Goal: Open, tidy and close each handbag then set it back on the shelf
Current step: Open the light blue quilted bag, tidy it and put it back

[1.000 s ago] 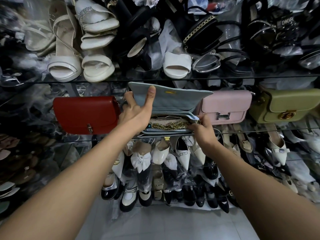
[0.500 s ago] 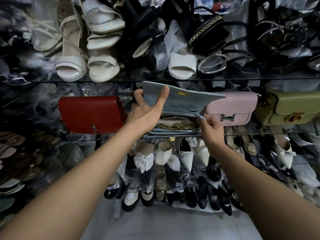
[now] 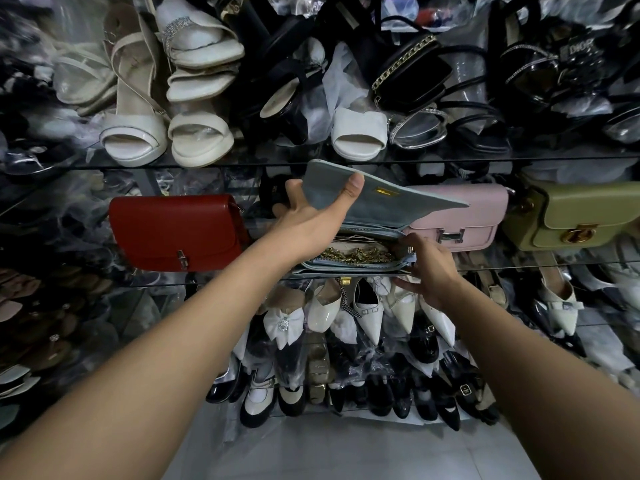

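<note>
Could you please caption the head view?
Left hand holds the blue handbag's flap open; right hand grips its right end.

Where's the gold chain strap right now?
In the head view, centre: the gold chain lies inside the open blue handbag, between the left hand and right hand.

Read "DIOR" in rhinestone capitals on strap of black sandal [image 3: 577, 49], top shelf [image 3: 277, 164], near right end. Logged silver clasp shaped as letter "H" on front of pink bag [image 3: 460, 206], middle shelf [image 3: 536, 264], right of centre. Checked round gold clasp on olive bag [image 3: 588, 209], right end of same shelf: no lettering legible. Checked small square tag on black shoe [image 3: 464, 390], lowest row: too small to read.
</note>
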